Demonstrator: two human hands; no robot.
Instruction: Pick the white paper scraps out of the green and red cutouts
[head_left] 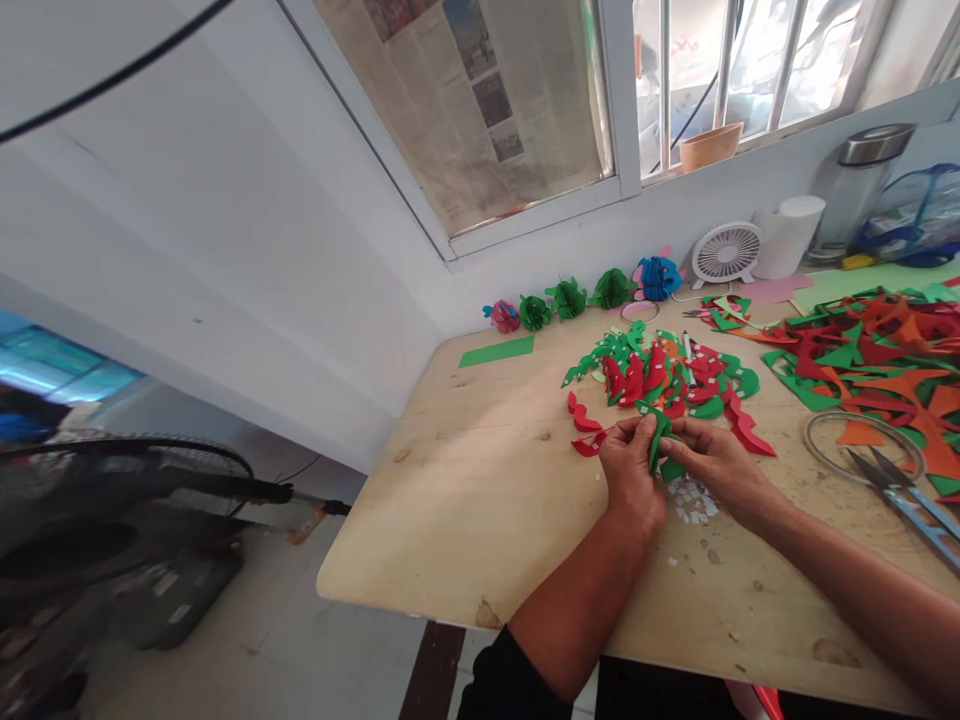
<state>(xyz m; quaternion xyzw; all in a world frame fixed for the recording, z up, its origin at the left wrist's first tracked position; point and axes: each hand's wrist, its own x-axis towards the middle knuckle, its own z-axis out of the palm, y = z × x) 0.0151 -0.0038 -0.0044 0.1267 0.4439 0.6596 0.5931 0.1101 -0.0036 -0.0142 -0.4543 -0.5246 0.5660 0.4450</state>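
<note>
Between my two hands is a folded green paper piece [658,436], held above the wooden table. My left hand [631,460] pinches its left side, and my right hand [705,452] has its fingers closed on the right side. Behind them lies a loose pile of red paper cutouts [628,378] and green cutouts [606,352], some with small white squares on them. A wavy red strip [748,425] rests to the right of my right hand. Small white squares [696,500] are scattered just below my hands.
Scissors [907,495] and a metal ring [814,440] lie at the right, near a heap of paper scraps [892,345]. Folded paper figures [568,298], a small fan [726,255] and a glass bottle [847,205] stand along the wall. A green strip [496,351] lies at the table's back left.
</note>
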